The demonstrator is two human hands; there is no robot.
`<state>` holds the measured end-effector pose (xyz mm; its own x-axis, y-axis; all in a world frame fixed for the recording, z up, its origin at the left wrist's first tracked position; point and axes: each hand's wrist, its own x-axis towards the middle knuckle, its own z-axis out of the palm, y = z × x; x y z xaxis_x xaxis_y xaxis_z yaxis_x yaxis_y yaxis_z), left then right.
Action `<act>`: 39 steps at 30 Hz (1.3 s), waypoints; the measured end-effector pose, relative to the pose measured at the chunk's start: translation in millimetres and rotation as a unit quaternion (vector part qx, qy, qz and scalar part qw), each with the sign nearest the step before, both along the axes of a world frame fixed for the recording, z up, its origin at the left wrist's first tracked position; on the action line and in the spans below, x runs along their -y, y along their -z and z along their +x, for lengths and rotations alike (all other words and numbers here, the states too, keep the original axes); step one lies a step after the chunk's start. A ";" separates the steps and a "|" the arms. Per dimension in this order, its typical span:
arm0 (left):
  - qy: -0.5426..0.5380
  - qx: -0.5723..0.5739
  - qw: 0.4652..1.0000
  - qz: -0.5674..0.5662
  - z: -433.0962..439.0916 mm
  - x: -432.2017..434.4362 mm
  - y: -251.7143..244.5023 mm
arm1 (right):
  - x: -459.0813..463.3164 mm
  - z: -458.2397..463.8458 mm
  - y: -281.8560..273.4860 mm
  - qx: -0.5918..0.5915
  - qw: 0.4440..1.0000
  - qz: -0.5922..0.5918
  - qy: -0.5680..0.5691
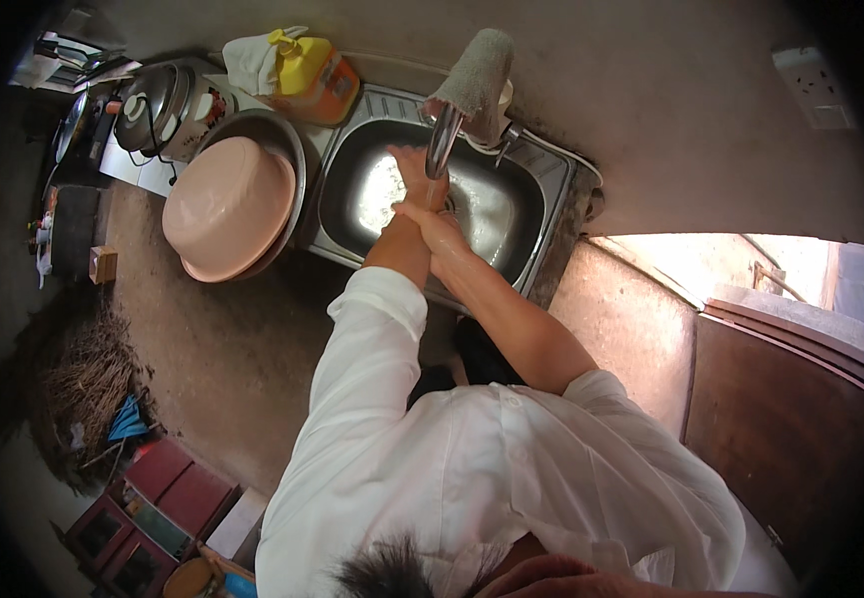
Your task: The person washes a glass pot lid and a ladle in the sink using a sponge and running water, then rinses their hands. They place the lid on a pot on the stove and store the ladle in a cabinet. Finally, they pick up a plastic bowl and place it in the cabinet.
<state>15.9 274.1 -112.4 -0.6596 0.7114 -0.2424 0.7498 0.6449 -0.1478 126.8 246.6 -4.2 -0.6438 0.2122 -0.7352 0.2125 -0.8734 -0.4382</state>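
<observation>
Inside the stainless steel sink (491,261), my left hand (415,168) reaches under the metal faucet spout (444,142), palm bare and fingers spread. A thin stream of water falls from the spout onto that wrist. My right hand (428,220) is wrapped around my left forearm (402,243) just below the wrist, its far fingers hidden. Both forearms are bare and look wet, with the white sleeve (376,314) rolled up at my left elbow. A grey towel (476,75) covers the faucet's upper part.
Left of the sink, an upturned pink plastic basin (226,202) rests in a metal basin (293,142). Behind stand a yellow-topped pump jug (319,78) with a white cloth (251,66) and an electric cooker (170,108). Brushwood (95,366) lies at far left. A socket (813,86) is on the wall.
</observation>
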 end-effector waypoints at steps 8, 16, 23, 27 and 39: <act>0.075 -0.152 0.985 -0.035 -7.1 -9.4 70.7 | 2.4 17.3 6.8 -0.023 0.999 -0.025 0.001; 0.176 -0.281 0.926 -0.179 11.0 -10.9 88.2 | -14.6 -6.7 34.2 -0.061 0.995 -0.047 0.062; -0.156 0.125 0.938 0.283 5.8 4.7 47.5 | 6.4 20.8 26.3 -0.116 0.988 -0.067 0.080; -0.231 0.068 0.880 0.410 8.8 -9.2 40.5 | 15.0 29.6 19.8 -0.089 0.992 -0.081 0.024; -0.412 0.439 0.336 0.724 -12.5 -47.3 48.6 | 5.8 20.5 12.8 -0.092 0.972 -0.207 0.065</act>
<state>3.4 321.4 -161.0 -0.9036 0.1668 -0.3946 -0.4280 -0.3947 0.8130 147.3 240.7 -17.0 -0.7597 0.0103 -0.6502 0.0408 -0.9971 -0.0636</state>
